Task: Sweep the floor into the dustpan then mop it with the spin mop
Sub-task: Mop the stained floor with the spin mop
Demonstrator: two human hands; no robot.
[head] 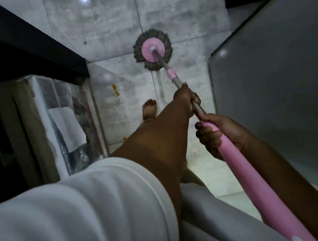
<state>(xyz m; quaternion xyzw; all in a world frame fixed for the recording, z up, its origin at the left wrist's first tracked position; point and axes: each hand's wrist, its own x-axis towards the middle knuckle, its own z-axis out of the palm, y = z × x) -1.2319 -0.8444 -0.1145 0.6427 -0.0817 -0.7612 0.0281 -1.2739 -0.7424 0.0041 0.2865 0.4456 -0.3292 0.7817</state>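
Observation:
The spin mop has a round pink disc ringed with grey strands, and its mop head (152, 49) lies flat on the grey tiled floor (98, 27) ahead of me. Its handle (249, 172) runs back toward me, metal near the head and pink near my body. My left hand (185, 100) is closed around the metal part of the handle. My right hand (213, 134) grips the pink part just behind it. Small orange bits (115, 89) lie on the floor to the left of the mop. No dustpan is in view.
A dark cabinet edge (40, 51) runs along the left, with plastic-wrapped items (66, 116) below it. A grey panel (272, 77) stands on the right, leaving a narrow floor strip. My bare foot (150, 109) rests on the tiles under my left arm.

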